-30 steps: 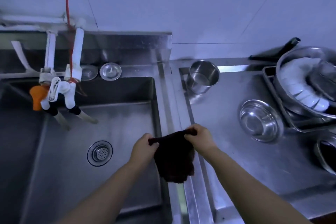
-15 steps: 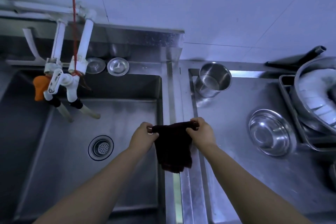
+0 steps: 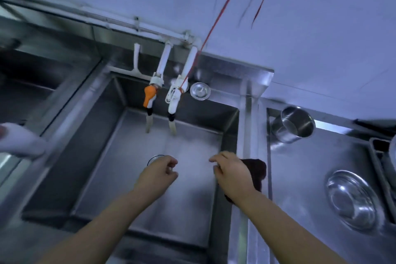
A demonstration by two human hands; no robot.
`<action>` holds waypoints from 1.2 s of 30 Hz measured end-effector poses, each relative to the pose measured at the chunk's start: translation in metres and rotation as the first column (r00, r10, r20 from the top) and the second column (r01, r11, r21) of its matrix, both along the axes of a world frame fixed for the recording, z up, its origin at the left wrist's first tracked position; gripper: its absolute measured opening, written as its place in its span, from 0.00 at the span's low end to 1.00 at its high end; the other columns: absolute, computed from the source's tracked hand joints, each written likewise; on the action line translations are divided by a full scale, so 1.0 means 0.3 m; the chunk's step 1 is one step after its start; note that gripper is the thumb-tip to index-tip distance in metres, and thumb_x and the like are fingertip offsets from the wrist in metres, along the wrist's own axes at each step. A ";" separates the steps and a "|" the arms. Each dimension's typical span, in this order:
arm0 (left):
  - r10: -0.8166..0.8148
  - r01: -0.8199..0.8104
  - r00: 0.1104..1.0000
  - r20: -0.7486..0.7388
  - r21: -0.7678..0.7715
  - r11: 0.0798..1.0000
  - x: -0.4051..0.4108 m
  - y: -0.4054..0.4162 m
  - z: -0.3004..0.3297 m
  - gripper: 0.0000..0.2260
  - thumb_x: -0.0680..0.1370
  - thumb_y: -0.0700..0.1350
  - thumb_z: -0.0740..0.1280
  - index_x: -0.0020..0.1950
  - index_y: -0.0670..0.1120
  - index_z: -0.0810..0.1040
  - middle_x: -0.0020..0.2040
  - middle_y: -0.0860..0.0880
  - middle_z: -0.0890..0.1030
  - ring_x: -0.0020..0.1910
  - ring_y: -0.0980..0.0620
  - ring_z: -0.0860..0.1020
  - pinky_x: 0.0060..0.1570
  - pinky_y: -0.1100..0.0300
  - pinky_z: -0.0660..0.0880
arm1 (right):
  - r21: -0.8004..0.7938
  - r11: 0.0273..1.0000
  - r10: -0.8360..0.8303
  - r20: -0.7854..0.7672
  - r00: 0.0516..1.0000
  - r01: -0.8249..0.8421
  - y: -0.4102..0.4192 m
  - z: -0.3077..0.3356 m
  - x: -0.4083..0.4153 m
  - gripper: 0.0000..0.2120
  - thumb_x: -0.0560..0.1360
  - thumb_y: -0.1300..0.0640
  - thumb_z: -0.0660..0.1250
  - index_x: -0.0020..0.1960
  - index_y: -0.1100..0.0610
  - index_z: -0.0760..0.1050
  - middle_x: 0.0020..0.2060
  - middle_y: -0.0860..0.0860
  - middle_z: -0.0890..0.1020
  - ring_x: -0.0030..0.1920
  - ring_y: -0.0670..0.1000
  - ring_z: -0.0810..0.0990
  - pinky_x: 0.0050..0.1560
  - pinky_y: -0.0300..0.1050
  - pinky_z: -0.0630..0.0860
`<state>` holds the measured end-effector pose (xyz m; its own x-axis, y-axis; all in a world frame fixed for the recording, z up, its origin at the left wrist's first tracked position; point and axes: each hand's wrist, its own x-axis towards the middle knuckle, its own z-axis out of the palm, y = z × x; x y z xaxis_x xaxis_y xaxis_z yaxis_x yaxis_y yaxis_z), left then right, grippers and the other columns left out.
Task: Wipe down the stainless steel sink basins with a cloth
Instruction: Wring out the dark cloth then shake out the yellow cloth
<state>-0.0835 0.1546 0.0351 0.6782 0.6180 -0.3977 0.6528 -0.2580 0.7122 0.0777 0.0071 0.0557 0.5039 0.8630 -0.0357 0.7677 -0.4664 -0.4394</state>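
The middle sink basin (image 3: 120,169) is a deep stainless steel well below me. A dark cloth (image 3: 257,172) is draped over the basin's right rim (image 3: 246,126), one end hanging into the well. My right hand (image 3: 232,174) hovers over the cloth's left part, hiding some of it; thumb and forefinger are loosely bent with nothing between them. My left hand (image 3: 158,174) hangs over the basin floor, fingers loosely curled and empty. It covers most of the drain strainer (image 3: 153,159).
An orange-handled tap (image 3: 150,100) and a white tap (image 3: 174,100) hang over the basin's back. A drain lid (image 3: 200,91) lies on the back ledge. On the right drainboard stand a steel cup (image 3: 294,123) and a steel bowl (image 3: 353,197). A second basin (image 3: 32,83) lies left.
Both hands pinched the cloth's top corners over the rim; now my left hand has let go and moved left, and the cloth lies on the rim. My view has swung left.
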 end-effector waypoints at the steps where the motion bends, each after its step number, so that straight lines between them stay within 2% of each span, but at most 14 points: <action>1: 0.035 -0.036 0.999 0.017 0.023 0.999 -0.061 0.029 0.019 0.07 0.73 0.42 0.66 0.47 0.53 0.75 0.45 0.56 0.76 0.39 0.61 0.75 0.42 0.62 0.72 | -0.004 1.000 0.031 -0.015 0.999 -0.031 0.051 0.007 -0.041 0.13 0.77 0.62 0.62 0.57 0.55 0.79 0.54 0.49 0.80 0.56 0.48 0.76 0.55 0.40 0.72; 4: 0.164 -0.168 0.984 0.063 0.057 0.984 -0.264 0.121 0.054 0.10 0.73 0.41 0.68 0.52 0.51 0.77 0.48 0.56 0.77 0.42 0.56 0.77 0.46 0.60 0.72 | -0.023 0.992 0.122 -0.038 0.992 -0.123 0.212 0.021 -0.178 0.12 0.77 0.60 0.62 0.56 0.53 0.79 0.53 0.46 0.80 0.56 0.47 0.75 0.54 0.39 0.70; 6: 0.235 -0.240 0.969 0.079 0.065 0.969 -0.393 0.174 0.062 0.10 0.74 0.43 0.68 0.53 0.53 0.77 0.49 0.58 0.78 0.42 0.60 0.77 0.45 0.62 0.71 | -0.044 0.983 0.175 -0.045 0.984 -0.177 0.305 0.022 -0.274 0.10 0.77 0.58 0.62 0.53 0.53 0.80 0.50 0.47 0.81 0.53 0.48 0.76 0.50 0.40 0.70; 10: 0.366 -0.368 0.928 0.067 0.036 0.929 -0.665 0.297 0.072 0.10 0.74 0.44 0.68 0.54 0.55 0.76 0.49 0.60 0.78 0.43 0.62 0.77 0.46 0.61 0.72 | -0.065 0.964 0.249 -0.112 0.962 -0.257 0.496 0.027 -0.515 0.10 0.77 0.58 0.61 0.52 0.51 0.80 0.49 0.44 0.81 0.52 0.44 0.75 0.45 0.26 0.63; 11: 0.401 -0.404 0.914 0.055 0.034 0.914 -0.731 0.330 0.073 0.10 0.74 0.44 0.68 0.54 0.53 0.76 0.48 0.59 0.79 0.44 0.59 0.78 0.47 0.60 0.73 | -0.062 0.959 0.266 -0.140 0.954 -0.277 0.551 0.034 -0.581 0.11 0.77 0.58 0.60 0.52 0.51 0.80 0.49 0.43 0.80 0.52 0.43 0.75 0.47 0.27 0.65; 14: 0.482 -0.483 0.875 0.052 0.027 0.875 -0.901 0.425 0.069 0.10 0.73 0.41 0.69 0.53 0.49 0.78 0.47 0.54 0.80 0.44 0.55 0.79 0.48 0.60 0.74 | -0.025 0.947 0.308 -0.195 0.931 -0.319 0.735 0.080 -0.763 0.10 0.77 0.58 0.60 0.51 0.51 0.80 0.48 0.44 0.80 0.51 0.45 0.76 0.51 0.39 0.72; 17: 0.516 -0.518 0.855 0.049 0.024 0.855 -1.037 0.505 0.075 0.10 0.73 0.40 0.68 0.51 0.52 0.77 0.47 0.56 0.80 0.41 0.61 0.77 0.41 0.68 0.70 | 0.082 0.964 0.265 -0.184 0.947 -0.254 0.943 0.148 -0.918 0.10 0.77 0.55 0.61 0.55 0.50 0.78 0.50 0.45 0.79 0.48 0.47 0.76 0.45 0.41 0.69; 18: 0.525 -0.526 0.850 0.047 0.036 0.849 -1.073 0.531 0.077 0.10 0.73 0.40 0.67 0.50 0.52 0.77 0.46 0.57 0.80 0.41 0.61 0.77 0.42 0.67 0.70 | 0.120 0.971 0.226 -0.190 0.955 -0.206 1.008 0.173 -0.962 0.10 0.77 0.54 0.61 0.56 0.50 0.77 0.51 0.45 0.78 0.48 0.46 0.76 0.45 0.41 0.68; 20: 0.523 -0.525 0.851 0.042 0.049 0.850 -1.131 0.580 0.086 0.09 0.73 0.41 0.67 0.50 0.53 0.78 0.46 0.57 0.80 0.41 0.59 0.78 0.45 0.63 0.73 | 0.183 0.977 0.148 -0.227 0.963 -0.107 1.122 0.221 -1.039 0.09 0.76 0.51 0.61 0.55 0.50 0.75 0.50 0.45 0.76 0.47 0.47 0.76 0.44 0.43 0.68; 22: 0.513 -0.515 0.857 0.054 0.045 0.856 -1.174 0.622 0.098 0.09 0.73 0.41 0.68 0.49 0.54 0.77 0.45 0.57 0.80 0.41 0.59 0.78 0.43 0.64 0.72 | 0.186 0.982 0.090 -0.263 0.961 -0.041 1.209 0.251 -1.093 0.09 0.74 0.45 0.60 0.49 0.49 0.71 0.45 0.46 0.78 0.44 0.49 0.76 0.42 0.46 0.69; 25: 0.493 -0.498 0.866 0.078 0.060 0.865 -1.216 0.670 0.103 0.10 0.73 0.42 0.68 0.47 0.57 0.76 0.44 0.59 0.80 0.40 0.63 0.77 0.39 0.68 0.69 | 0.046 0.997 0.059 -0.116 0.991 -0.054 1.274 0.269 -1.128 0.18 0.71 0.38 0.60 0.48 0.52 0.70 0.42 0.47 0.77 0.42 0.52 0.76 0.39 0.45 0.68; 28: 0.453 -0.458 0.888 0.082 0.056 0.887 -1.226 0.698 0.101 0.11 0.73 0.42 0.68 0.46 0.60 0.74 0.43 0.60 0.80 0.39 0.65 0.77 0.37 0.72 0.68 | -0.012 0.998 0.069 -0.004 0.998 -0.069 1.275 0.264 -1.128 0.14 0.70 0.40 0.62 0.37 0.50 0.67 0.33 0.46 0.74 0.36 0.52 0.74 0.30 0.41 0.62; 33: 0.369 -0.372 0.927 0.062 0.061 0.926 -1.171 0.715 0.109 0.11 0.74 0.43 0.67 0.46 0.61 0.73 0.45 0.60 0.80 0.42 0.61 0.78 0.44 0.62 0.71 | -0.064 0.998 -0.018 -0.034 0.999 0.016 1.234 0.238 -1.083 0.11 0.69 0.44 0.61 0.43 0.52 0.70 0.35 0.47 0.76 0.37 0.51 0.75 0.28 0.39 0.61; 36: 0.284 -0.287 0.958 0.043 0.101 0.953 -1.102 0.715 0.111 0.08 0.74 0.43 0.67 0.50 0.54 0.77 0.45 0.59 0.79 0.43 0.60 0.77 0.46 0.61 0.72 | -0.104 0.991 -0.087 -0.074 0.993 0.079 1.153 0.222 -1.013 0.12 0.69 0.45 0.63 0.44 0.53 0.73 0.40 0.49 0.79 0.41 0.53 0.77 0.33 0.41 0.68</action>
